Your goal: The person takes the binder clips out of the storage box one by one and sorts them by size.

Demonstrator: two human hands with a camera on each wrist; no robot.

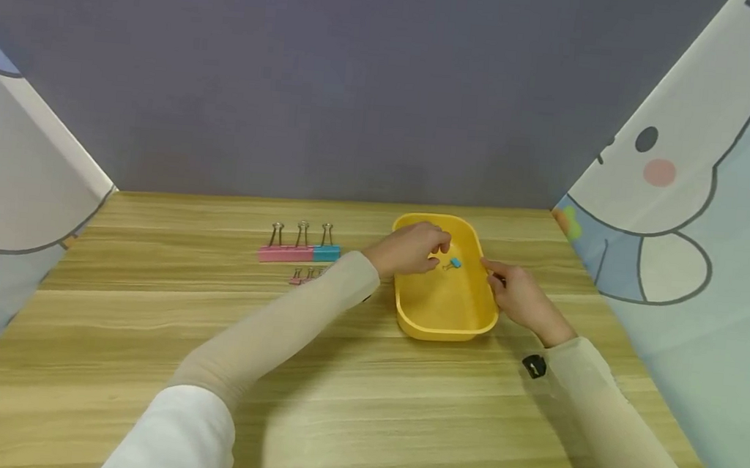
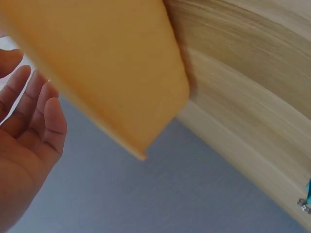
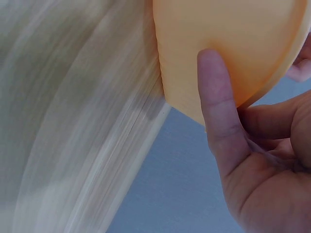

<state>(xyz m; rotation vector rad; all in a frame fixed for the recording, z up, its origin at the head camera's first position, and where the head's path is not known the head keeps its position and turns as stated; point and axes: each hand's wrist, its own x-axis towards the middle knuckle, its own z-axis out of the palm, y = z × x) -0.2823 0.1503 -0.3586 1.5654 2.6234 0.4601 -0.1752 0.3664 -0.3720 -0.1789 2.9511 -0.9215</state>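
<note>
A yellow plastic tray [image 1: 441,335] stands on the wooden table. Inside it lies a small blue binder clip [image 1: 455,263]. My left hand [image 1: 419,248] hovers over the tray's left side, its fingers loosely bent and nothing seen between them; the left wrist view shows the fingers [image 2: 55,116] beyond the rim. With my right hand [image 1: 522,297] I grip the tray's right rim. The right wrist view has that thumb [image 3: 216,82] pressed along the outer wall and the other fingers bent at the rim.
Left of the tray, large pink binder clips [image 1: 285,254] and a large blue binder clip [image 1: 326,253] stand in a row. Small pink binder clips [image 1: 295,280] lie before them, partly hidden by my left sleeve [image 1: 289,323]. A grey panel [image 1: 333,91] rises behind the table.
</note>
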